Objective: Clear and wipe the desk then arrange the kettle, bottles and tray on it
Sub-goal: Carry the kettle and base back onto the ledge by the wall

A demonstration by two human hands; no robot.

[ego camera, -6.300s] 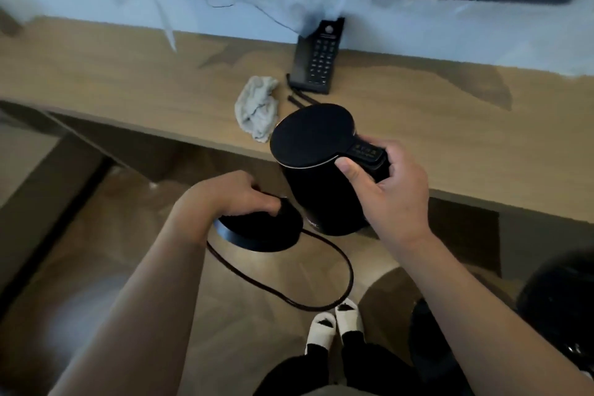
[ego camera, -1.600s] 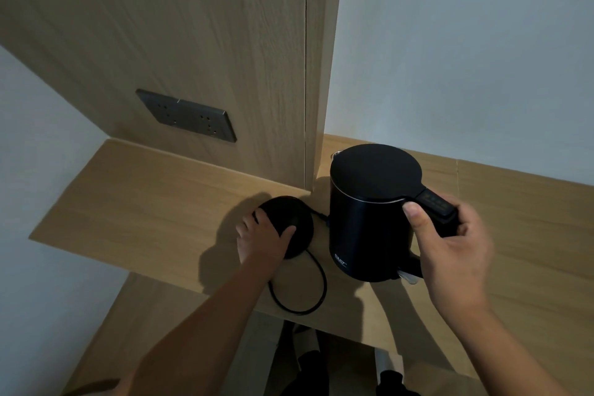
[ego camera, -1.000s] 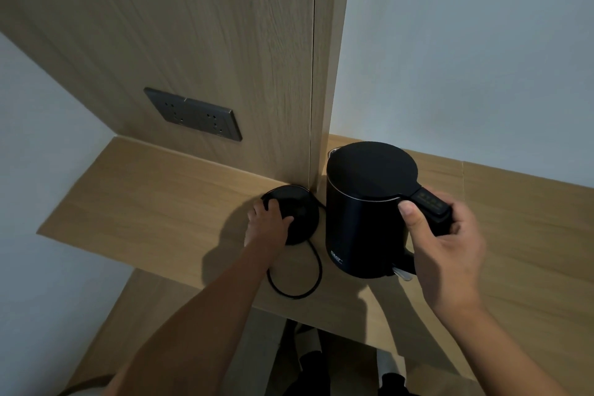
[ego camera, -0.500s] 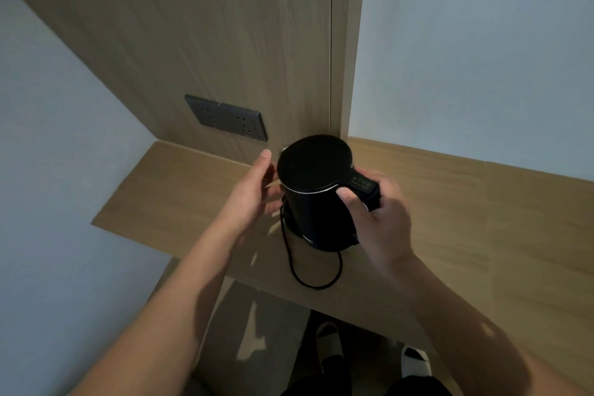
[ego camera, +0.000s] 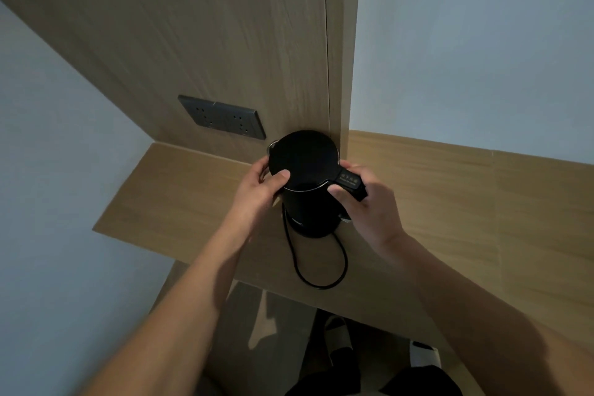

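A black electric kettle (ego camera: pixel 307 190) stands upright on the wooden desk (ego camera: pixel 434 202), close to the corner of the wooden wall panel. Its round base is hidden beneath it. My right hand (ego camera: pixel 366 206) grips the kettle's handle, which has a small button panel on top. My left hand (ego camera: pixel 257 186) holds the kettle's left side, thumb resting on the lid. The black power cord (ego camera: pixel 318 267) loops from under the kettle toward the desk's front edge. No bottles or tray are in view.
A dark double wall socket (ego camera: pixel 223 117) sits in the wooden panel (ego camera: pixel 225 42) just left of the kettle. The desk's left end (ego camera: pixel 106 222) meets a pale wall. My feet in slippers (ego camera: pixel 337 344) show on the floor below the desk edge.
The kettle now sits over the base near the panel corner. My left hand has moved from beside the kettle onto its side and lid. My right hand keeps the handle.
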